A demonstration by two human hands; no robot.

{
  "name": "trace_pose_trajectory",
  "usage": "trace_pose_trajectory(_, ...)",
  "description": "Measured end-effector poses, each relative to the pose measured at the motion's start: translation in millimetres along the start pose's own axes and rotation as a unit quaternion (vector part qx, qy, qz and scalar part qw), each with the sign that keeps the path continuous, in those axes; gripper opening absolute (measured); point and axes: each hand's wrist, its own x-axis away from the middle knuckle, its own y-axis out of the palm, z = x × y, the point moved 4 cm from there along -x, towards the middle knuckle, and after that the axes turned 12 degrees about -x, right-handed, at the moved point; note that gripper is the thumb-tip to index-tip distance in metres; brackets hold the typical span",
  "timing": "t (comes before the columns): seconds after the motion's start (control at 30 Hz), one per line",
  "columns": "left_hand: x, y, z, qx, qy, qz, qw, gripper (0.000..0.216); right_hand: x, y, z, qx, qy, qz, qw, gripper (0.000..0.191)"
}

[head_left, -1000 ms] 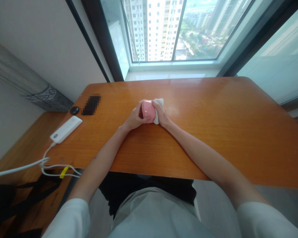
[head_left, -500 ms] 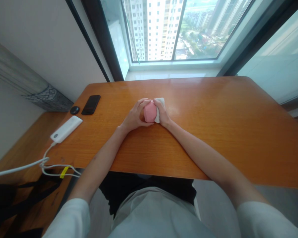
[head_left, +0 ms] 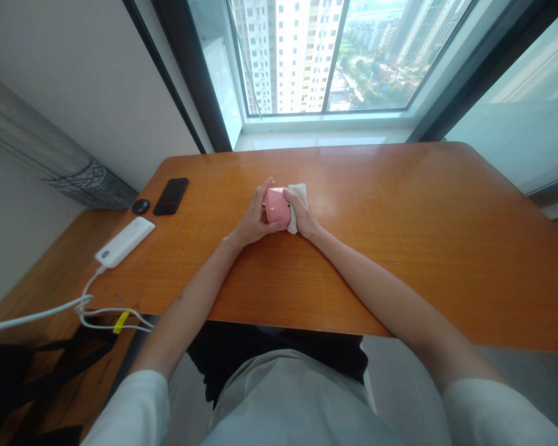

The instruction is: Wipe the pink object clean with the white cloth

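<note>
Over the middle of the desk is a small, glossy pink object [head_left: 278, 208] with rounded corners; its exact kind cannot be made out. My left hand [head_left: 253, 220] cups it from the left, thumb along its near side and fingers raised around the far side. My right hand [head_left: 303, 214] presses a folded white cloth or tissue [head_left: 298, 188] against its right side, with the thumb over the pink surface. The palm hides part of the white cloth. Whether the pink object rests on the desk or is lifted a little, I cannot tell.
On the left of the wooden desk [head_left: 400, 248] lie a black phone [head_left: 170, 196], a small round black item [head_left: 140, 207] and a white power bank [head_left: 124, 242] with a white cable [head_left: 86, 300] running off the edge. A window [head_left: 325, 62] stands behind the desk.
The pink object has turned and shifted slightly left, showing a different face. My left fingers have lifted off its top, and my right thumb reaches further over it. The cloth moved along.
</note>
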Motion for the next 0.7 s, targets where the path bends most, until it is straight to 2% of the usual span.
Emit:
trace_pose_trajectory(0.07,0.3,-3.9,3.5,-0.062,0.049,-0.009,0.997,0.143,-2.6,-1.8,2.5,-0.017,0.004,0.012,1.0,0.065)
trace_pose_trajectory(0.1,0.2,-6.0,5.9,-0.085,0.069,-0.013,0.994,0.143,-3.7,-2.8,3.9,-0.024,0.006,0.015,1.0,0.064)
trace_pose_trajectory(0.2,-1.3,-12.9,14.5,-0.106,0.093,-0.001,0.99,0.125,-5.7,-4.6,6.4,-0.028,0.001,0.013,1.0,0.064)
trace_pose_trajectory(0.3,-3.9,-15.9,20.6,-0.09,0.059,0.012,0.994,0.118,-4.8,-5.3,7.0,-0.016,-0.002,0.009,1.0,0.066)
trace_pose_trajectory(0.37,-4.8,-13.6,19.9,-0.063,0.005,0.011,0.998,0.118,-2.5,-4.6,6.2,-0.012,0.005,0.008,1.0,0.068)
trace_pose_trajectory(0.5,-2.1,-0.9,11.2,0.041,-0.09,-0.004,0.995,0.104,3.7,-0.9,0.5,0.01,0.002,-0.001,1.0,0.069)
trace_pose_trajectory(0.6,0.1,5.2,6.7,0.063,-0.087,-0.005,0.994,0.106,5.4,0.8,-2.7,0.017,-0.003,-0.007,1.0,0.067)
trace_pose_trajectory(0.7,-0.1,1.4,5.9,0.025,-0.042,0.01,0.999,0.119,3.0,-0.3,-1.9,0.009,0.007,0.002,1.0,0.066)
